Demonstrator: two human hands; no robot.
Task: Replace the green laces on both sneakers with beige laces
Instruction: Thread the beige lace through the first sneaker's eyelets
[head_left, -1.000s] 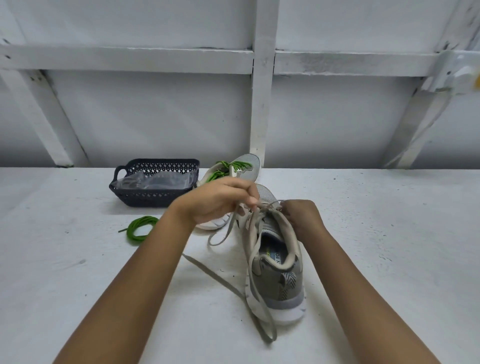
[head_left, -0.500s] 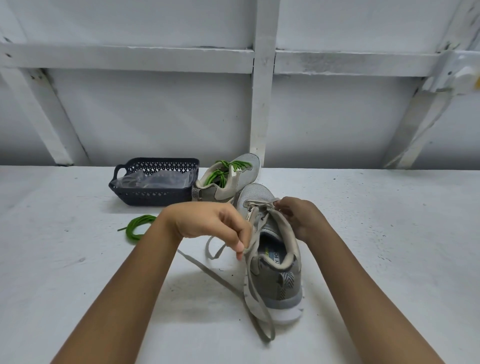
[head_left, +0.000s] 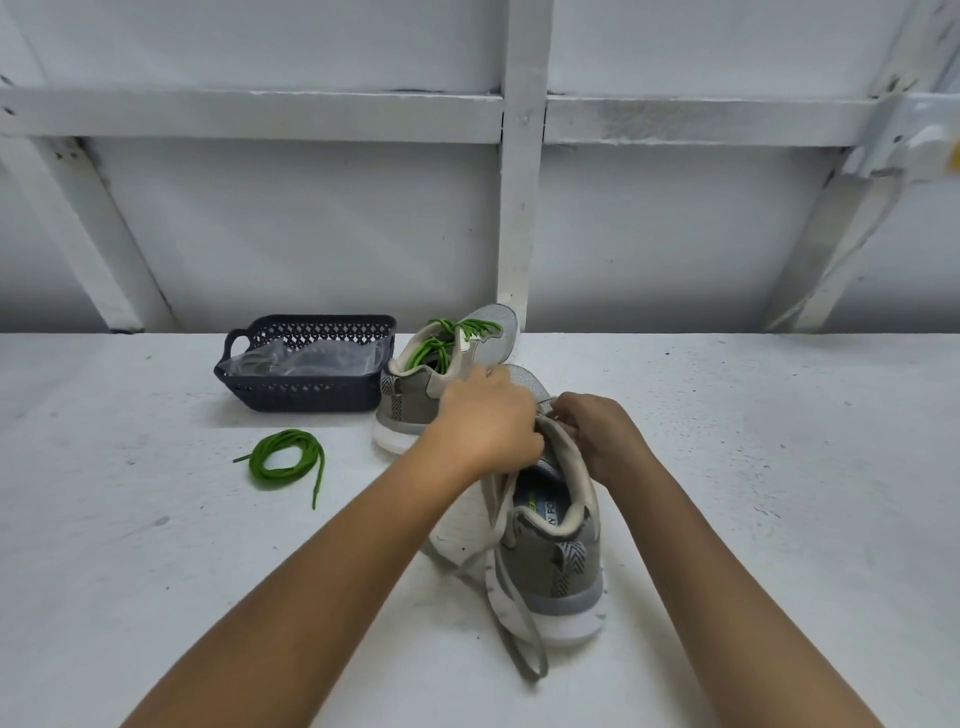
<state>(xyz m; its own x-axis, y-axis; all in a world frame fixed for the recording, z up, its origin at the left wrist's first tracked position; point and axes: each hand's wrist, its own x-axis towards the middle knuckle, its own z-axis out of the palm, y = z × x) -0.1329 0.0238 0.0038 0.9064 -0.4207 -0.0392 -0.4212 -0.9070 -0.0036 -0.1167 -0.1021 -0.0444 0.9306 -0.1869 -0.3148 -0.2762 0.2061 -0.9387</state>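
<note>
A grey sneaker (head_left: 558, 561) stands on the white table with its heel toward me. A beige lace (head_left: 511, 613) runs through it and hangs in loops over its left side and heel. My left hand (head_left: 488, 421) is curled over the sneaker's tongue area and grips the beige lace. My right hand (head_left: 597, 431) pinches the lace at the eyelets on the right side. Behind them the second grey sneaker (head_left: 441, 374) still carries green laces (head_left: 447, 343). A removed green lace (head_left: 283, 460) lies coiled on the table to the left.
A dark plastic basket (head_left: 306, 389) with a clear plastic bag inside stands at the back left, beside the second sneaker. A white wall with beams rises behind the table (head_left: 779, 467).
My left hand, which had pulled the lace down and left, has moved back up to the eyelets beside my right hand. The lace's loops have shifted with it.
</note>
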